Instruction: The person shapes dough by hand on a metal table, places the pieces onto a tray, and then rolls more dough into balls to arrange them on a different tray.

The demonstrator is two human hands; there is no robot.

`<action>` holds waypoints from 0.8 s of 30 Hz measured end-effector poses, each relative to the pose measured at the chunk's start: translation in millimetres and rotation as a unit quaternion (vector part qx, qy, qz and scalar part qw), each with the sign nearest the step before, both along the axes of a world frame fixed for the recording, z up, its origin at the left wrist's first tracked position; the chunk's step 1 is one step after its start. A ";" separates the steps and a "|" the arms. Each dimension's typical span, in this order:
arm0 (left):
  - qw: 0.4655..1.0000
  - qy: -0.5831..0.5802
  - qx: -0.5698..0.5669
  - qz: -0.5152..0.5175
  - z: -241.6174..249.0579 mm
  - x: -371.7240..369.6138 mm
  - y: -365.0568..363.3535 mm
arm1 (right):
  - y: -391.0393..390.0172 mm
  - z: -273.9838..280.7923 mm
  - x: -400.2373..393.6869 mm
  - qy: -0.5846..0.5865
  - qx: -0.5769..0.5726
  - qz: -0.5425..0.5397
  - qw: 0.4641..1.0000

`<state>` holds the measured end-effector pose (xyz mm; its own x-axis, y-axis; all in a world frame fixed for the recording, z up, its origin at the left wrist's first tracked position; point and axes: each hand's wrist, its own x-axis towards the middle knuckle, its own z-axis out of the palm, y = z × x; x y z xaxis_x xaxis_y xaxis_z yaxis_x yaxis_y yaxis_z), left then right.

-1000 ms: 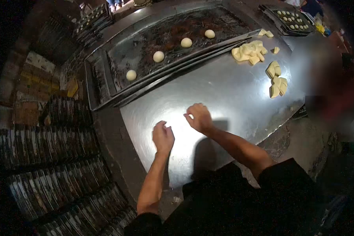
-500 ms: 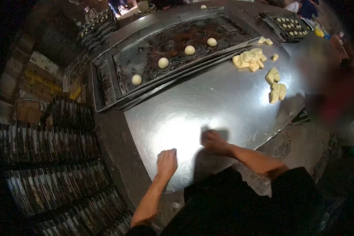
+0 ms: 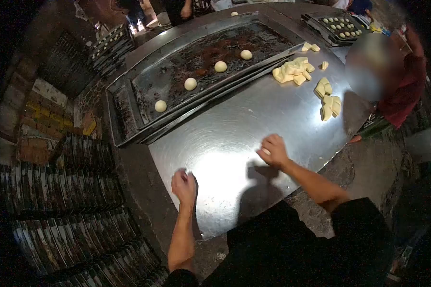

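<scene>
My left hand (image 3: pixel 183 187) is above the left part of the shiny metal table (image 3: pixel 234 124), its fingers curled inward; whatever they hold is hidden. To the right, my right hand (image 3: pixel 275 152) is cupped over the same table, and a small pale bit of dough (image 3: pixel 266 151) shows at its fingers. Beyond the hands lies a heap of cut dough pieces (image 3: pixel 292 71), with more dough pieces (image 3: pixel 330 106) nearer the right edge. Several round dough balls (image 3: pixel 190 84) sit spaced in a row on the dark baking tray (image 3: pixel 165 71) along the table's far side.
Stacked dark trays (image 3: pixel 62 191) fill the left side. A tray of several dough balls (image 3: pixel 342 27) stands at the back right, and another tray stack (image 3: pixel 111 45) at the back left. A person in a dark red top (image 3: pixel 404 95) is close to the table's right edge.
My left hand has moved left and slightly away from me; my right hand has moved right and away. The view has shifted a little. Another person's arm now shows at the back.
</scene>
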<state>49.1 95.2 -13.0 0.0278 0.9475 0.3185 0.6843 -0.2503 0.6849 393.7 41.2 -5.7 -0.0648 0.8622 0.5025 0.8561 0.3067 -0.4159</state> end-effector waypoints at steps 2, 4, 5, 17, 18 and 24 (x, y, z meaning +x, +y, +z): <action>0.963 -0.231 -0.121 0.068 9.8 39.6 4.1 | 23.5 -20.2 -42.4 0.114 0.017 -0.024 0.993; 0.987 -0.102 -0.098 -0.077 12.5 42.2 -23.9 | 11.9 -22.2 -65.0 0.132 -0.005 0.028 0.991; 0.985 -0.004 -0.064 -0.160 23.3 30.9 -44.1 | -10.3 -28.8 -76.6 0.109 -0.007 0.063 0.992; 0.958 -0.128 0.080 -0.245 165.3 317.6 156.1 | 168.6 160.1 215.2 0.231 -0.028 -0.147 0.961; 0.949 -0.144 0.123 -0.251 156.8 356.8 191.9 | 199.4 167.0 241.0 0.225 0.038 -0.150 0.962; 0.931 0.132 0.071 -0.334 86.9 473.3 302.7 | 312.7 107.5 337.9 -0.079 -0.194 -0.173 0.962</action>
